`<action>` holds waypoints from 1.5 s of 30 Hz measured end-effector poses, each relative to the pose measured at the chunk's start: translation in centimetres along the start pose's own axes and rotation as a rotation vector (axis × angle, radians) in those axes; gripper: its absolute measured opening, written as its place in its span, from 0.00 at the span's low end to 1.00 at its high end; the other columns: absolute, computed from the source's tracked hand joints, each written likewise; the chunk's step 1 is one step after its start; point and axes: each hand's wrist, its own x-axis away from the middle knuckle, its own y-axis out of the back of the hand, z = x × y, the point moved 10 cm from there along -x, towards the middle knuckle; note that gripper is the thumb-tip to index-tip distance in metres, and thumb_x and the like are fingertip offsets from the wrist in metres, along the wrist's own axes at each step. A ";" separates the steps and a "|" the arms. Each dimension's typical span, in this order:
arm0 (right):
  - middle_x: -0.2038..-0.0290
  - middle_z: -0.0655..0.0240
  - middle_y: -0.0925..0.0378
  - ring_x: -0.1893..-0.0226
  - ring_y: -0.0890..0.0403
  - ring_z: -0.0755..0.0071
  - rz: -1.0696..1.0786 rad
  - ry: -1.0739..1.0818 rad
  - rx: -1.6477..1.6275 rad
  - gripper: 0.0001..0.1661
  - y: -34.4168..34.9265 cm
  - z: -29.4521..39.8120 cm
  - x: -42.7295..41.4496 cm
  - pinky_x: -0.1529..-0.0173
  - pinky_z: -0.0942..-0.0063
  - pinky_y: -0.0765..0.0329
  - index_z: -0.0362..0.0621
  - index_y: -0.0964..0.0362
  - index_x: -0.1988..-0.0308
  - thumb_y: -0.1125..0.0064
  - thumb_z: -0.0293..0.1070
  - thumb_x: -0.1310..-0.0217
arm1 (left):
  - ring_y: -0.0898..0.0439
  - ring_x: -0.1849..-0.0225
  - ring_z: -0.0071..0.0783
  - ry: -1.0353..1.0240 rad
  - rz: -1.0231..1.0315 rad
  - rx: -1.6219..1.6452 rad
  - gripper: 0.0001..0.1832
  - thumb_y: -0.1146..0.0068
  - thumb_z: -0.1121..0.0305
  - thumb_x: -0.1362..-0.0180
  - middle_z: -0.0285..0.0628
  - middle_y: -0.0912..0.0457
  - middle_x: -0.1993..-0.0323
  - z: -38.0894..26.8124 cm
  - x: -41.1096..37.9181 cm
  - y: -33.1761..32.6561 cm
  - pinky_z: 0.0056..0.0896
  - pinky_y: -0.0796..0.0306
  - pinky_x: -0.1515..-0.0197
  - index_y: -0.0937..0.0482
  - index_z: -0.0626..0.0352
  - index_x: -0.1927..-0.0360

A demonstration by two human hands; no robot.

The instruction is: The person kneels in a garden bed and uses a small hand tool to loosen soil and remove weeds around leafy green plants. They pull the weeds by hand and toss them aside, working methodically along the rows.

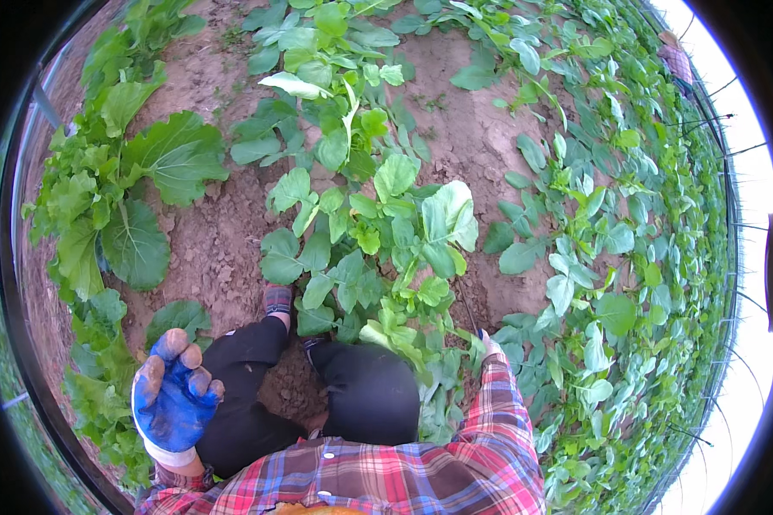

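My left hand (179, 396), in a soiled blue-coated work glove with a white cuff, is raised palm up at the lower left. Its fingers are loosely curled and apart, with nothing in them. My right hand (489, 347), in a glove with a whitish back, reaches low beside a leafy green plant (393, 257) in the row before me. Leaves hide part of that hand. A thin dark rod or stem (468, 309) runs forward from its fingertips; whether the fingers grip it I cannot tell. My knees (367, 393) are bent close to this row.
Larger-leaved plants (129, 225) grow in a row at left, beside a dark curved rail (13, 257). Bare soil (200, 251) lies between the rows. Dense green plants (605, 309) cover the right side. Another person (675, 61) is far off at the upper right.
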 end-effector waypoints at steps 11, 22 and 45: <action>0.57 0.58 0.22 0.57 0.20 0.56 -0.375 -0.086 0.255 0.29 8.1 -0.7 15.0 0.54 0.60 0.24 0.57 0.39 0.41 0.50 0.47 0.42 | 0.27 0.45 0.43 0.037 0.092 -0.010 0.26 0.65 0.64 0.33 0.52 0.32 0.41 2.4 0.8 -0.9 0.50 0.40 0.37 0.48 0.63 0.33; 0.61 0.59 0.20 0.59 0.19 0.54 -0.618 -0.027 0.046 0.23 14.7 2.8 18.9 0.56 0.59 0.24 0.53 0.32 0.49 0.42 0.42 0.45 | 0.23 0.49 0.38 -0.224 0.112 -0.036 0.19 0.57 0.59 0.35 0.45 0.22 0.51 -3.3 2.9 -0.8 0.42 0.30 0.44 0.24 0.62 0.51; 0.83 0.68 0.31 0.92 0.37 0.79 -0.283 0.461 -1.200 0.24 23.5 14.4 25.9 0.89 0.80 0.39 0.48 0.38 0.43 0.48 0.37 0.38 | 0.22 0.58 0.28 -0.094 -0.169 -0.741 0.22 0.51 0.58 0.37 0.40 0.23 0.56 -7.5 0.0 11.5 0.29 0.27 0.53 0.30 0.62 0.46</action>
